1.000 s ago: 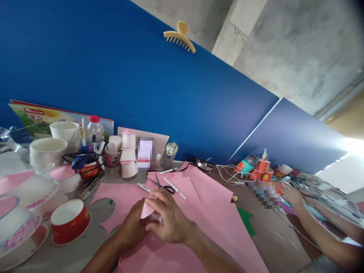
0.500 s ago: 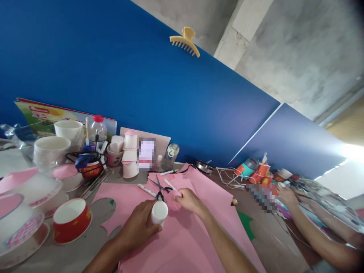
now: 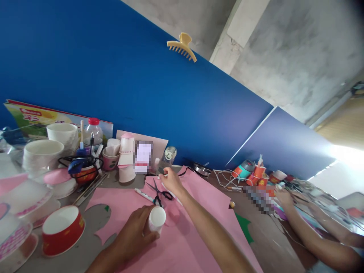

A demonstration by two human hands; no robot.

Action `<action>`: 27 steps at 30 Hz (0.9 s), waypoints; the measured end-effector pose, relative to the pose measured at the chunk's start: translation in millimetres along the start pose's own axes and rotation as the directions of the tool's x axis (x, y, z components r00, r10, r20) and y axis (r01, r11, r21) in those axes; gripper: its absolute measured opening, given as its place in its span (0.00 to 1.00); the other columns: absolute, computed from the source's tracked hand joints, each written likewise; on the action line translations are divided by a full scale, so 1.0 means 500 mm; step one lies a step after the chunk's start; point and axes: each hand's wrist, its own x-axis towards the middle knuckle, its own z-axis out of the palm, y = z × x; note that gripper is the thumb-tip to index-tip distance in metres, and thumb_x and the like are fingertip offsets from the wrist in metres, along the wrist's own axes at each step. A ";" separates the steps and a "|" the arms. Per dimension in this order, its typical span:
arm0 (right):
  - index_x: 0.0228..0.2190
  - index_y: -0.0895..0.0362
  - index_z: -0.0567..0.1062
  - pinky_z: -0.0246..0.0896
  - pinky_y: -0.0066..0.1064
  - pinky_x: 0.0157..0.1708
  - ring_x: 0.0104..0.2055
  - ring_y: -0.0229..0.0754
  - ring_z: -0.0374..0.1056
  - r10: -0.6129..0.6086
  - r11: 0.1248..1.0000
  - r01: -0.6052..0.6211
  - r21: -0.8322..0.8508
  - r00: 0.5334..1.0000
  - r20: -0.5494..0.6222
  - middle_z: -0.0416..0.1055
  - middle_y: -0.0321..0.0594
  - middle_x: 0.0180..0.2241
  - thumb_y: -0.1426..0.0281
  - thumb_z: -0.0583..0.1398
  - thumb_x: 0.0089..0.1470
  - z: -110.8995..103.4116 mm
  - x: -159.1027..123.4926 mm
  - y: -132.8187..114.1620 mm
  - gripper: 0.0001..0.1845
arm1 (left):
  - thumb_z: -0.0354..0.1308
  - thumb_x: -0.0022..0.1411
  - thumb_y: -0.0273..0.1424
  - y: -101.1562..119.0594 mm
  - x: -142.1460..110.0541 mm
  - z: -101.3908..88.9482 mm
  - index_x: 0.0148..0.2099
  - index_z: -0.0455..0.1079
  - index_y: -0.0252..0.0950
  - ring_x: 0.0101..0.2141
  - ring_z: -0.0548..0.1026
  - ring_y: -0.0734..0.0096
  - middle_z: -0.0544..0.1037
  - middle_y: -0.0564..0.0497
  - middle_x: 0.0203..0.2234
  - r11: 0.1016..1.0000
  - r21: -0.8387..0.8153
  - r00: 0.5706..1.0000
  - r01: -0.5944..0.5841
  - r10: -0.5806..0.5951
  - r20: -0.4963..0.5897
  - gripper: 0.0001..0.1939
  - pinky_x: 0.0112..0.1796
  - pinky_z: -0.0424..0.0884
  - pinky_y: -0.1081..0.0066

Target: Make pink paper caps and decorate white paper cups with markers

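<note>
My left hand (image 3: 136, 231) is closed around a small white paper cup (image 3: 157, 218), its round white end facing up. My right hand (image 3: 172, 181) is stretched forward, its fingers pinched on a slim white pen (image 3: 160, 176) at the back of the pink paper (image 3: 193, 231). Just beyond the cup lie scissors (image 3: 160, 194) with dark handles, blades slightly apart. A white marker (image 3: 144, 195) rests beside them. A small pink paper piece (image 3: 172, 213) sits on the sheet right of the cup. Another white pen is partly hidden under my right wrist.
To the left stand a red paper bowl (image 3: 63, 230), stacked white bowls (image 3: 42, 155) and a bottle with a red cap (image 3: 93, 132). A cup tower (image 3: 126, 157), a phone (image 3: 143, 157) and a glass jar (image 3: 168, 157) line the blue partition (image 3: 142, 76). A co-worker's arms (image 3: 307, 227) are at right.
My hands have parted, uncovering the cup in my left hand. My right hand took the pink piece off it, laid it on the sheet, then moved forward to the pen.
</note>
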 end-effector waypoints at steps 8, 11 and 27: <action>0.52 0.68 0.65 0.62 0.36 0.48 0.52 0.53 0.69 0.068 0.997 -0.069 -0.020 0.995 -0.073 0.72 0.60 0.48 0.72 0.57 0.56 0.087 0.093 -0.040 0.23 | 0.59 0.48 0.24 0.003 -0.002 0.001 0.55 0.66 0.42 0.52 0.67 0.53 0.72 0.46 0.52 0.999 -0.030 1.000 0.014 -0.014 0.026 0.30 0.53 0.61 0.56; 0.54 0.68 0.63 0.62 0.37 0.48 0.53 0.54 0.68 0.068 0.997 -0.071 -0.016 0.991 -0.115 0.69 0.61 0.51 0.73 0.56 0.55 0.111 0.097 -0.047 0.25 | 0.60 0.47 0.24 0.004 -0.002 0.001 0.55 0.66 0.42 0.52 0.67 0.53 0.72 0.46 0.52 1.000 -0.028 0.999 0.008 -0.008 0.033 0.30 0.53 0.61 0.56; 0.36 0.61 0.69 0.64 0.37 0.39 0.39 0.50 0.72 -0.013 0.986 0.070 0.154 0.940 -0.340 0.74 0.53 0.36 0.73 0.56 0.52 0.135 0.086 -0.064 0.08 | 0.60 0.46 0.24 0.029 -0.006 -0.013 0.54 0.66 0.40 0.50 0.68 0.54 0.73 0.45 0.50 0.999 -0.016 0.998 0.040 -0.039 0.049 0.30 0.52 0.61 0.58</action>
